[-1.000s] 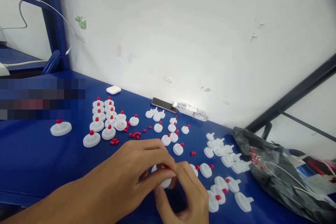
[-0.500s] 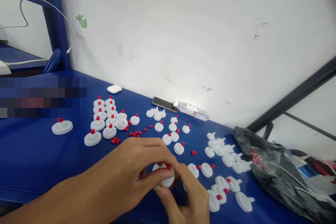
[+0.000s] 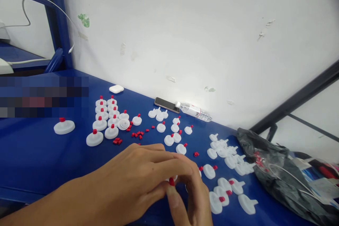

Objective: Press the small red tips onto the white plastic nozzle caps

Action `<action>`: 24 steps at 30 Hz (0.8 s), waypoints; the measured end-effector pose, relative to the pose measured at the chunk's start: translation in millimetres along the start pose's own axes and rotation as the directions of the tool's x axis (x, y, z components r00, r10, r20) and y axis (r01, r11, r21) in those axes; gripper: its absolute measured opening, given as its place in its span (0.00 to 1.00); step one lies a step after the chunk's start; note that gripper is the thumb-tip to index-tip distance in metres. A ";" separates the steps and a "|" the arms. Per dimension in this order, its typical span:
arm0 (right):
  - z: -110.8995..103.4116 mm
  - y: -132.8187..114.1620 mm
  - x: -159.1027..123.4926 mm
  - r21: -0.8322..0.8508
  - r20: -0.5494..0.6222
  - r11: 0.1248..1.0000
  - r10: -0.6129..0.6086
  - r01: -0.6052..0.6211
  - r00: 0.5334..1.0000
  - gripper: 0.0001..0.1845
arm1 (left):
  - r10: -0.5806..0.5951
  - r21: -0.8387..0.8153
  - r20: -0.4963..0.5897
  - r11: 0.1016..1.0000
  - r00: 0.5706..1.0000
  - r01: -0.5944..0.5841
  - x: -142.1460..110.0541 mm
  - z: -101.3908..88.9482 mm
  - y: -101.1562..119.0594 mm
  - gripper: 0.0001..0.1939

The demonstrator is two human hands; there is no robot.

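Note:
My left hand (image 3: 132, 180) is closed around a white plastic lid, mostly hidden behind the fingers. A small red cap (image 3: 171, 182) sits on the lid's spout and shows between the hands. My right hand (image 3: 197, 192) is closed on this cap, its thumb tip pressed against it and its bent fingers against the left ones. Just right of the hands lie white spouted lids with red caps, among them one lid (image 3: 209, 171) with its cap tilted right. Loose red caps (image 3: 137, 134) are scattered beyond the left hand.
Capped lids stand in rows at the left, one lid (image 3: 94, 139) nearest. Uncapped lids (image 3: 222, 152) are heaped at the right, beside a dark plastic bag (image 3: 275, 173). Along the wall lie a phone (image 3: 166, 105), a water bottle (image 3: 194, 111) and a white case (image 3: 116, 89).
The lid has turned and gone deeper behind my left fingers. My right thumb has moved up onto the red cap, and the right fingers have curled over more.

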State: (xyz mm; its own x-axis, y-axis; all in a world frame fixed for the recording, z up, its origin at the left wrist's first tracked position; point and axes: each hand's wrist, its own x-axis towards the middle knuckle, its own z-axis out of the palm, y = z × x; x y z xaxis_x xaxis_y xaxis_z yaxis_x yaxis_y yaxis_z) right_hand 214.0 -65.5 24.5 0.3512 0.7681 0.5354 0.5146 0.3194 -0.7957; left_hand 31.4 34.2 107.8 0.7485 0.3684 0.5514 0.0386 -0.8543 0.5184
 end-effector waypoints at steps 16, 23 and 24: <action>-4.9 6.4 4.2 0.088 0.009 0.994 0.069 -0.069 0.998 0.29 | 0.107 0.232 0.044 0.966 0.993 -0.114 -6.3 6.4 -1.3 0.32; -2.5 6.5 8.8 0.207 0.102 0.972 0.091 -0.110 0.991 0.30 | 0.054 0.251 0.099 0.965 0.994 -0.077 -9.6 14.6 0.4 0.25; -1.9 6.1 9.4 0.219 0.098 0.969 0.097 -0.116 0.990 0.30 | 0.068 0.241 0.093 0.967 0.993 -0.088 -10.7 15.0 1.2 0.24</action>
State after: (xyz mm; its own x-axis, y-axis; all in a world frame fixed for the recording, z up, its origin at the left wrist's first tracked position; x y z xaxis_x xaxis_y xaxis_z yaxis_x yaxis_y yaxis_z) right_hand 221.9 -57.4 25.2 0.3210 0.8462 0.4254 0.2864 0.3414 -0.8952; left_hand 33.4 23.7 92.8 0.8079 0.2739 0.5218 0.1304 -0.9466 0.2949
